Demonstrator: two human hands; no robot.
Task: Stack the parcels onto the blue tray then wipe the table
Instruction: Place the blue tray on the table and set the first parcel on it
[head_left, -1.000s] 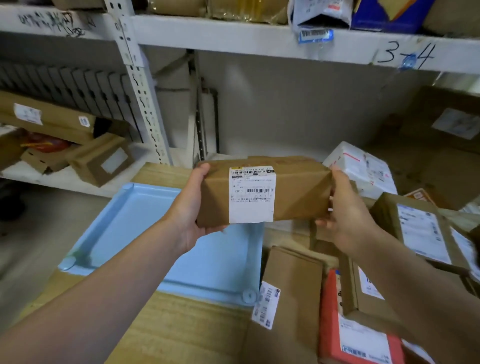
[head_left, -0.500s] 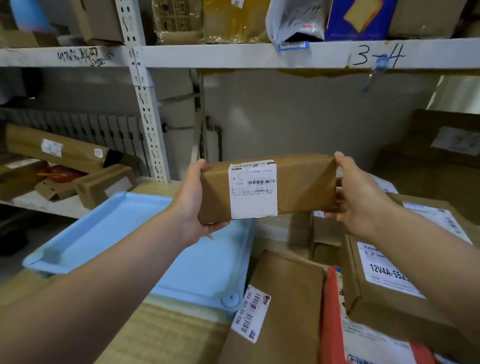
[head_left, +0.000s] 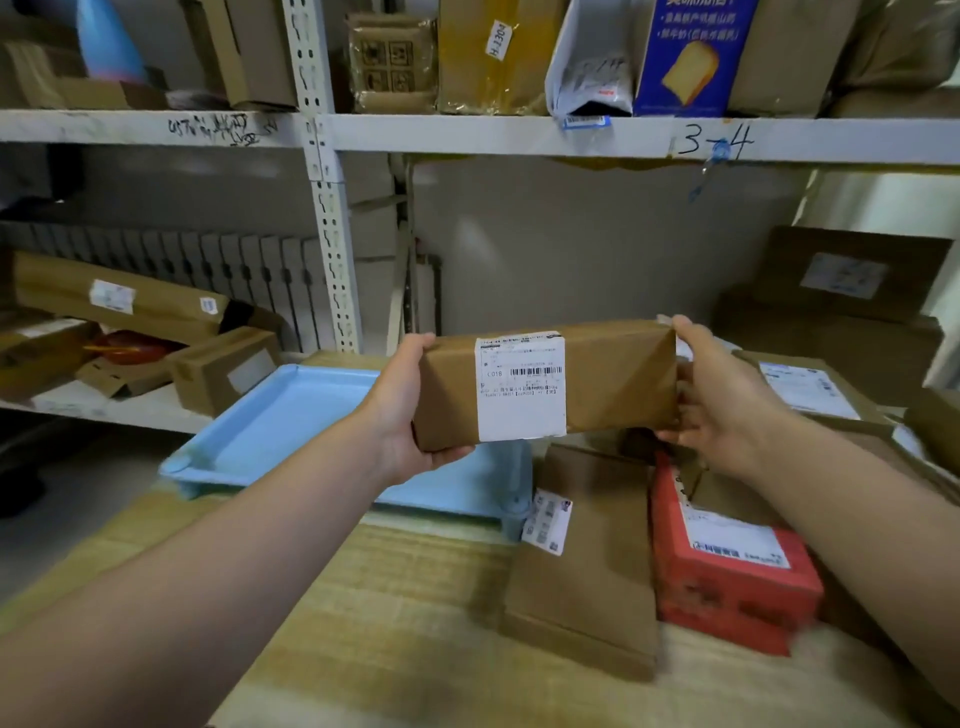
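A long brown paper parcel (head_left: 613, 379) with a white barcode label hangs in the air between both hands. My left hand (head_left: 410, 410) grips its left end and my right hand (head_left: 722, 400) grips its right end. It floats above the right part of the light blue tray (head_left: 275, 431), which lies bare on the wooden table (head_left: 405, 613). More parcels lie on the table to the right: a flat brown parcel (head_left: 587, 566), a red box (head_left: 727, 571) and a labelled cardboard box (head_left: 810, 389).
A white metal shelf post (head_left: 332, 234) rises behind the tray. Cardboard boxes (head_left: 223, 369) sit on the low shelf at the left, and large boxes (head_left: 841, 301) stack at the back right. An upper shelf (head_left: 519, 135) carries several packages.
My view has tilted upward, so more of the upper shelf shows. The held parcel has stayed between both hands above the tray's right part, drifting slightly to the right.
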